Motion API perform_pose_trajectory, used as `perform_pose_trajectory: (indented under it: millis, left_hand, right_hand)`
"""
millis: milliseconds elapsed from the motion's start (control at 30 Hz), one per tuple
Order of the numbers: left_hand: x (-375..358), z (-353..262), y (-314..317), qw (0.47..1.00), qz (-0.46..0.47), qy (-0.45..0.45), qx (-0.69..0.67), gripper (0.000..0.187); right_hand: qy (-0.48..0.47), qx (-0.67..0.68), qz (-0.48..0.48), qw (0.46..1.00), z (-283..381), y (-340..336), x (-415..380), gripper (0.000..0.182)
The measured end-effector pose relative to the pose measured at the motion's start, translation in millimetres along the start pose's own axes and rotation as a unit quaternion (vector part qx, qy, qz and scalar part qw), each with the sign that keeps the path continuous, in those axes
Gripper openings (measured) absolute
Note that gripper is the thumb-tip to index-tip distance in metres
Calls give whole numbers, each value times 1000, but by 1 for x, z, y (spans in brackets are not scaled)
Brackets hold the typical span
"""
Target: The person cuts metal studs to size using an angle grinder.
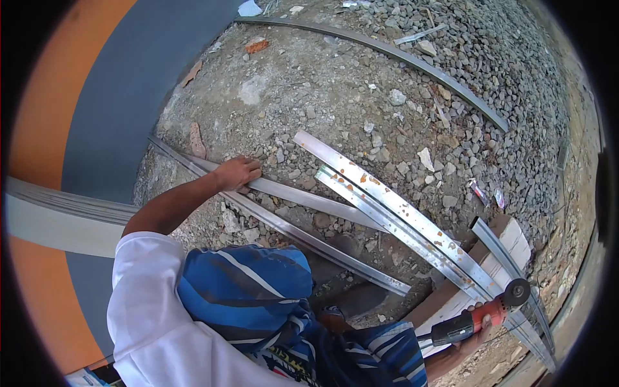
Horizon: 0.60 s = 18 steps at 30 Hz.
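Note:
My left hand is closed on a long flat metal strip on the ground, its fingers curled over the edge. Just below that strip, a narrow metal channel runs diagonally past my wrist. My right hand holds a red and black angle grinder at the lower right. The grinder's dark disc points up and to the right, over several metal profiles. Among these are two shiny metal channels dotted with brown specks, their near ends resting by a pale block.
The pale block lies under the profiles at right. Another metal profile curves across the stony ground at the top. Gravel is heaped at upper right. An orange and grey wall and stacked boards stand at left.

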State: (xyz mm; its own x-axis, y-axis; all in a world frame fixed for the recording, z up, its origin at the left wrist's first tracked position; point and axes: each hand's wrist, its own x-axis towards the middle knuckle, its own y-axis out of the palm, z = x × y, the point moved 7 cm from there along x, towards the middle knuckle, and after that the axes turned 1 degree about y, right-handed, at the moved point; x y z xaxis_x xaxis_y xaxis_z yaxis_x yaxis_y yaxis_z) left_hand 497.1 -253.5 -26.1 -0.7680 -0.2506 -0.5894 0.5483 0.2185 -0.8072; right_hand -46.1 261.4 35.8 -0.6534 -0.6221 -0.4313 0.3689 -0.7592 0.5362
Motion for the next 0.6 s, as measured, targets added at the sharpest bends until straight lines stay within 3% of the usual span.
perform_pose_trajectory:
  millis: [100,233,300,433,500,600]
  left_hand:
    - [-25,-15,-1,997,-54,-33,-51,67]
    - [-53,-29,0,997,-35,-1,-74,69]
    - [-72,-29,-14,992,-118,4,-41,59]
    - [-106,-4,-34,994,-108,-29,-7,53]
    - [-117,8,-62,985,-155,-70,6,48]
    - [-127,30,-100,982,-175,-62,35,45]
  right_hand:
    - [-58,-3,-58,997,5,3,-8,46]
    - [-79,-20,-64,995,12,6,-12,47]
    - [-78,-34,-72,994,15,10,-12,47]
    - [-98,-62,-124,985,19,21,-10,44]
    - [-103,-60,-128,985,22,19,-12,44]
    - [-110,-70,-121,984,31,8,-13,43]
